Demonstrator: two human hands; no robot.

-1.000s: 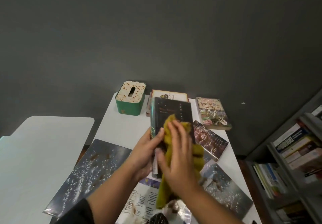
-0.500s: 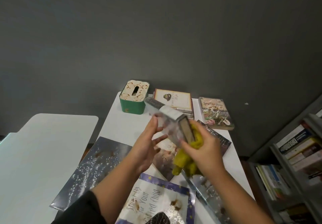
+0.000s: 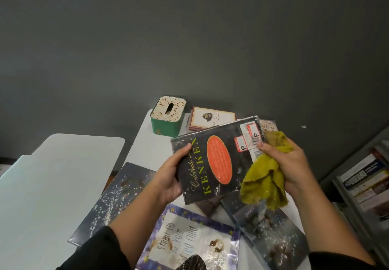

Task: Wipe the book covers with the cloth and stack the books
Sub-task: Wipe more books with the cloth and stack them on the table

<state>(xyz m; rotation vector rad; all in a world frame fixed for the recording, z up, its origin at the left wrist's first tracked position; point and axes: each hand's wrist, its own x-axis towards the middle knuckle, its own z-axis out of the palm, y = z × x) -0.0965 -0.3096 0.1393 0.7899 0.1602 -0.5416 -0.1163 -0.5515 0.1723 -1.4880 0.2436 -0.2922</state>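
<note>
A black book [image 3: 212, 160] with an orange oval and yellow-green lettering is held above the white table [image 3: 147, 143], back cover up. My left hand [image 3: 170, 177] grips its left edge, thumb on the cover. My right hand [image 3: 288, 164] grips a mustard-yellow cloth [image 3: 265, 181] bunched at the book's right edge, fingertips touching the cover near the barcode stickers. Several books lie flat below: a purple-bordered one [image 3: 189, 242] near me, a dark speckled one [image 3: 117, 198] on the left, another dark one [image 3: 271, 234] on the right.
A green tissue box [image 3: 167, 118] stands at the table's far end, next to a cream-covered book [image 3: 212, 118] on a small stack. A second white table [image 3: 52, 185] is on the left. A bookshelf [image 3: 366, 185] full of books stands on the right.
The black book went from upright with the cloth rubbing its front, through a flip, to lying back cover up. My right hand with the cloth moved to its right edge.
</note>
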